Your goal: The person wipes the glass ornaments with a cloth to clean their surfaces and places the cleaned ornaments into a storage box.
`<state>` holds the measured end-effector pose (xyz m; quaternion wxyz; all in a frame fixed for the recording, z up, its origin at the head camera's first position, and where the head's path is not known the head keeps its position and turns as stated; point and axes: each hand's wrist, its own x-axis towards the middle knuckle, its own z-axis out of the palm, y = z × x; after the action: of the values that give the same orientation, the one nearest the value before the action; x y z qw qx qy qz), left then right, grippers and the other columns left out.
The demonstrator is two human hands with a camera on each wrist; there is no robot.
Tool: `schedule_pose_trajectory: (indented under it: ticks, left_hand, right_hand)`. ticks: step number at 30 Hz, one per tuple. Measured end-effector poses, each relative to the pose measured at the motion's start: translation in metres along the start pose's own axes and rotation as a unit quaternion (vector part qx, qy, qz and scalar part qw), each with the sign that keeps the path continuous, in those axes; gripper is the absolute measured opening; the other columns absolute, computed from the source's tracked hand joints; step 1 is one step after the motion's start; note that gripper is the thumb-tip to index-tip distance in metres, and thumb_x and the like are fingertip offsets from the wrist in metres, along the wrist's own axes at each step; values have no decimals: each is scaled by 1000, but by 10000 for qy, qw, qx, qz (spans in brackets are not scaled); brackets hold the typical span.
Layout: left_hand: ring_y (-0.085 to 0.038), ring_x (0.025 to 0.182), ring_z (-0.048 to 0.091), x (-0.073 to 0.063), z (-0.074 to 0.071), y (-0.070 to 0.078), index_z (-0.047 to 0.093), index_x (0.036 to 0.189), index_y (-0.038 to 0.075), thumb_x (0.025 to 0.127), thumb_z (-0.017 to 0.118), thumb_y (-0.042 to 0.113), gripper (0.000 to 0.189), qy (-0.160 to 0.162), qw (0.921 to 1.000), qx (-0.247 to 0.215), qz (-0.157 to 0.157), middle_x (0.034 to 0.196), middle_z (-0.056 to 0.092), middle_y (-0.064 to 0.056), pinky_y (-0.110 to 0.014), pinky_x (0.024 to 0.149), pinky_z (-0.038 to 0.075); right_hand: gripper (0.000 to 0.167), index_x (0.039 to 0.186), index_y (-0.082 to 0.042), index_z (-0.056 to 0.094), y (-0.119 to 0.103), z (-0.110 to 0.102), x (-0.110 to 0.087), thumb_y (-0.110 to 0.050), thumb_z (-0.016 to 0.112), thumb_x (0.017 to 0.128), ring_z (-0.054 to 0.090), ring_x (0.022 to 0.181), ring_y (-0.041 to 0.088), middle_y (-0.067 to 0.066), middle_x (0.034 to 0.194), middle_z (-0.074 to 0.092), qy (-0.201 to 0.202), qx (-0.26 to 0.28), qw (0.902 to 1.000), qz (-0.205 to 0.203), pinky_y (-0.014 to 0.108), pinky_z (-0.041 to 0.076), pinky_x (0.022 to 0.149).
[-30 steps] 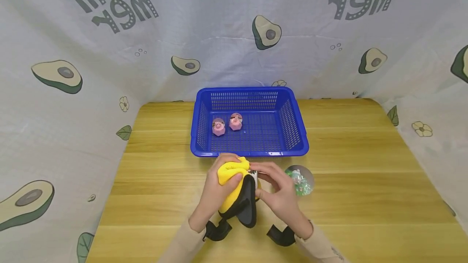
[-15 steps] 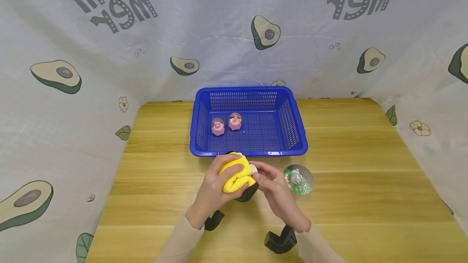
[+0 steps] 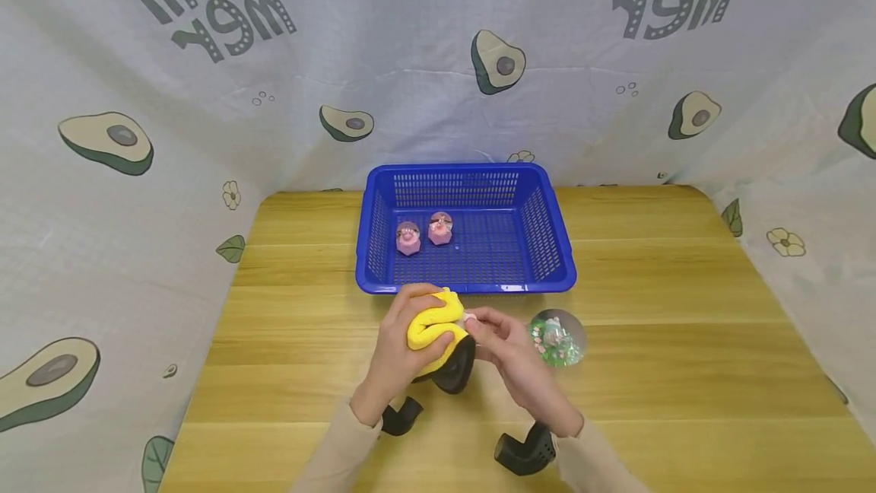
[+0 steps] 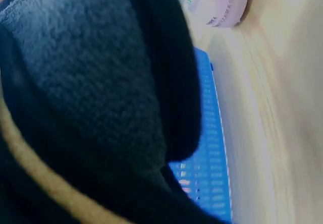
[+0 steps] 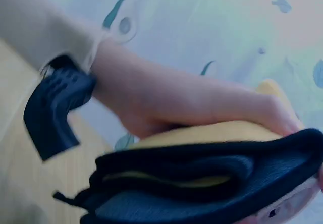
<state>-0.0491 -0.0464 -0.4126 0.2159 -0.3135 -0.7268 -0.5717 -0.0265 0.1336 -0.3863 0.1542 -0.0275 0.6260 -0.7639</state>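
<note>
My left hand [image 3: 398,342] grips a folded yellow cloth [image 3: 434,332] with a dark grey side and black edging. My right hand [image 3: 518,356] pinches a small pale thing [image 3: 468,316] against the cloth's right side. Fingers and cloth hide most of it; in the right wrist view a pinkish rounded bit with black marks [image 5: 285,208] shows under the cloth. Beside the right hand stands a clear-domed snow globe [image 3: 560,337] with green inside. Its lilac lettered base [image 4: 224,4] appears in the left wrist view, where the dark cloth side [image 4: 96,77] fills much of the frame.
A blue plastic basket [image 3: 465,287] stands just beyond the hands. Two small pink domed ornaments [image 3: 408,238] sit in its left part. The wooden table [image 3: 671,371] reaches back to a hanging white curtain [image 3: 411,36] with avocado prints. Black camera mounts [image 3: 523,453] hang at both wrists.
The left hand has turned the cloth around the pale thing, folding it yellow side out. The right fingers have shifted their pinch on it. The basket and snow globe have stayed in place.
</note>
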Motion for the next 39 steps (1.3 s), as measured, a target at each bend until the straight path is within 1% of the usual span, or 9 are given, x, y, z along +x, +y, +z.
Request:
schedule_pose_trajectory:
  ticks: [7, 12, 16, 20, 27, 31, 34, 36, 39]
  left_hand:
    - [-26, 107, 54, -2, 3, 1, 58, 110, 6, 88, 68, 21, 29, 393, 9864, -954, -1277, 113, 57, -11, -31, 91, 46]
    - [-23, 107, 55, -3, 4, 4, 54, 113, -1, 87, 65, 11, 31, 595, 9643, -1584, -2037, 112, 56, -12, -28, 90, 48]
    - [-21, 100, 57, -3, 5, 6, 51, 115, -3, 88, 61, 9, 31, 669, 9487, -1842, -2480, 110, 55, -12, -26, 83, 50]
    - [-20, 92, 58, -3, 6, 7, 48, 116, -3, 91, 57, 10, 30, 802, 9299, -2104, -2907, 108, 55, -12, -25, 76, 51]
    - [-18, 86, 57, -2, 7, 8, 45, 117, -2, 94, 54, 11, 28, 1048, 8895, -2813, -3445, 105, 53, -11, -25, 73, 52]
    - [-18, 88, 57, -1, 8, 9, 44, 118, 1, 96, 53, 11, 26, 1185, 8709, -3094, -3630, 107, 53, -10, -26, 75, 52]
    - [-19, 89, 57, -1, 8, 9, 44, 119, 1, 96, 53, 11, 28, 1227, 8686, -3152, -3621, 107, 53, -11, -26, 76, 52]
    - [-19, 89, 57, -2, 8, 10, 44, 119, 0, 95, 55, 11, 29, 1156, 8801, -2999, -3496, 108, 54, -11, -25, 76, 51]
    - [-20, 96, 57, -3, 7, 10, 47, 118, -3, 92, 58, 7, 30, 908, 9145, -2509, -3040, 110, 54, -11, -26, 81, 50]
  right_hand:
    - [33, 116, 13, 54, 9, 7, -3, 12, 63, 85, 61, 92, 12, 22, 105, 59, 586, -1302, 9733, -1797, 25, 54, 78]
    - [37, 117, 9, 56, 13, 4, 0, 2, 71, 83, 59, 98, 15, 20, 107, 59, 415, -2352, 9072, -3464, 25, 52, 82]
    - [40, 117, 6, 58, 12, -1, 3, -26, 63, 93, 59, 100, 23, 18, 109, 59, 336, -3203, 8436, -4297, 23, 48, 90]
    - [37, 113, 7, 59, 10, -4, 7, -26, 55, 97, 58, 100, 29, 19, 111, 58, 159, -3727, 7806, -5015, 24, 43, 96]
    - [25, 107, 7, 61, 9, -6, 11, -16, 55, 97, 57, 101, 33, 22, 110, 58, -136, -3827, 7281, -5685, 29, 43, 98]
    - [20, 104, 5, 63, 10, -6, 13, -13, 56, 97, 57, 102, 34, 22, 110, 58, -125, -3788, 7147, -5879, 32, 44, 98]
    - [21, 104, 6, 62, 12, -7, 14, -13, 56, 97, 57, 102, 34, 23, 110, 58, -81, -3670, 7255, -5821, 30, 43, 98]
    - [23, 105, 6, 62, 14, -8, 15, -14, 57, 96, 58, 101, 33, 23, 109, 59, -7, -3506, 7445, -5682, 28, 44, 97]
    - [26, 106, 7, 63, 15, -10, 14, -16, 60, 93, 60, 100, 31, 23, 108, 60, 101, -3186, 7815, -5363, 26, 45, 95]
